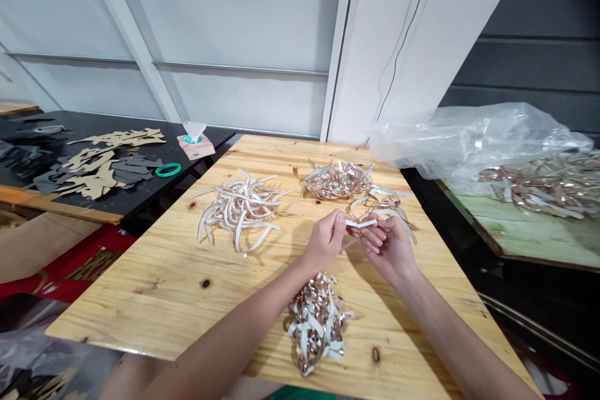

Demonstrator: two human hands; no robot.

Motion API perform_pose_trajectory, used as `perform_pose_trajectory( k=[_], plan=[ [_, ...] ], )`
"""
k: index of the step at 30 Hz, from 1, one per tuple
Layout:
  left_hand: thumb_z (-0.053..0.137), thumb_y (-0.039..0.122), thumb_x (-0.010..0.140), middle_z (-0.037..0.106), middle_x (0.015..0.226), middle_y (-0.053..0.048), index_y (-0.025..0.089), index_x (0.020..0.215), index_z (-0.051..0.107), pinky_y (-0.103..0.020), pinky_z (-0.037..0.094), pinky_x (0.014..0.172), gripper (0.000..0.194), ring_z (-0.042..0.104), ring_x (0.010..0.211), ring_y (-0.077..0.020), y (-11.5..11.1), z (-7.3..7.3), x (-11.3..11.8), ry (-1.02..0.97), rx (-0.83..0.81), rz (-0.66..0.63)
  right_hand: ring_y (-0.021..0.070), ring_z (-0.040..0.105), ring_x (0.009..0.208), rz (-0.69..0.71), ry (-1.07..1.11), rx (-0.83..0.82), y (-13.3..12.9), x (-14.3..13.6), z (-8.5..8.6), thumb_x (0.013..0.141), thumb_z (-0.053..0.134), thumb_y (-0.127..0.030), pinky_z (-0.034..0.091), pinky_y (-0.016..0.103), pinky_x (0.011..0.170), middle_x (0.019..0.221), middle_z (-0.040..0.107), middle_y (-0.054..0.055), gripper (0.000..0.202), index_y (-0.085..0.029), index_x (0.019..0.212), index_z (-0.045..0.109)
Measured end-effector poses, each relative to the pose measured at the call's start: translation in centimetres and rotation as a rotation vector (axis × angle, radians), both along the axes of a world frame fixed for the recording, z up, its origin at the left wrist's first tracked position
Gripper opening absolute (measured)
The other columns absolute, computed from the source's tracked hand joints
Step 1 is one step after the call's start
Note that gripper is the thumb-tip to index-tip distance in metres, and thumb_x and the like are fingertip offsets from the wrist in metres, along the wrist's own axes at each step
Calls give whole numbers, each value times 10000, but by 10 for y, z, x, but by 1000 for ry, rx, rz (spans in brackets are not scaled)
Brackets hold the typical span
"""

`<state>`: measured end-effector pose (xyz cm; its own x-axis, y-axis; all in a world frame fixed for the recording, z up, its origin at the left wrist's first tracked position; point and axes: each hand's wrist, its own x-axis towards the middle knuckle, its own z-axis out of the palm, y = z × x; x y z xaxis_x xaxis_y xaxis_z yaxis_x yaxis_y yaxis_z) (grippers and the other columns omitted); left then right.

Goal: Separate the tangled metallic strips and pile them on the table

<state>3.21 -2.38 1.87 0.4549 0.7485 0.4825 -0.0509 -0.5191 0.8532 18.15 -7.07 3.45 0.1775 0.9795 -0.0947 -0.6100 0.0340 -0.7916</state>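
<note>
Between my two hands stretches a narrow white strip (360,223) above the wooden table. My left hand (327,236) pinches its left end between thumb and fingers. The other end is in the grip of my right hand (389,247), its fingers curled under the strip. Just beyond my hands lies a pile of shiny copper-coloured strips (337,181), and some loose white-backed strips (387,203) lie to its right. Nearer to me, below my wrists, sits a heap of short copper and white pieces (316,325). Left of my hands is a tangle of long whitish strips (241,206).
The wooden table (164,306) has its near edge close to my body. On the black table (140,184) at left are a tissue pack (195,145), a green ring (167,170) and beige cut pieces (96,181). Clear plastic sheeting (469,137) partly covers more copper strips (544,184) at right.
</note>
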Motion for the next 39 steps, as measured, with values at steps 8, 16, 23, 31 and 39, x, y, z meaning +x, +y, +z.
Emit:
perform_pose_trajectory(
  k=[8,16,23,31,39],
  plan=[
    [312,407,1052,627,780,-42,174,888,559,-302,455,751,377,594,742,-167,2,-3,-4,126,138,110,150,450,485,-36,-636,43,-2,-6,-10,911,482,-639,421,266,421,553,447,-27,458,-222,728,537],
    [511,494,967,445,710,20,180,739,454,-251,362,647,392,443,679,-125,4,-2,-6,44,12,-65,149,454,587,-12,-1092,340,-13,-13,-11,997,483,-375,349,291,564,632,506,-13,315,-213,728,506],
    [329,484,1031,503,716,-1,170,748,500,-260,385,708,456,482,701,-134,-4,3,-2,28,-111,-164,131,389,566,-16,-676,335,-13,-12,-8,914,542,-229,325,280,570,580,409,-34,310,-203,610,487],
    [417,524,991,584,681,-26,154,780,568,-287,448,746,452,564,696,-159,-6,-2,13,-264,-425,-290,79,187,410,30,-41,159,-11,-10,9,779,613,-204,281,220,427,435,286,-76,304,-200,519,456],
    [376,711,923,515,642,-13,188,647,446,-301,440,729,596,521,673,-151,-7,-4,11,-296,-516,-348,68,143,434,14,90,211,-15,-7,21,718,650,-179,153,203,383,487,305,-70,282,-185,524,445]
  ],
)
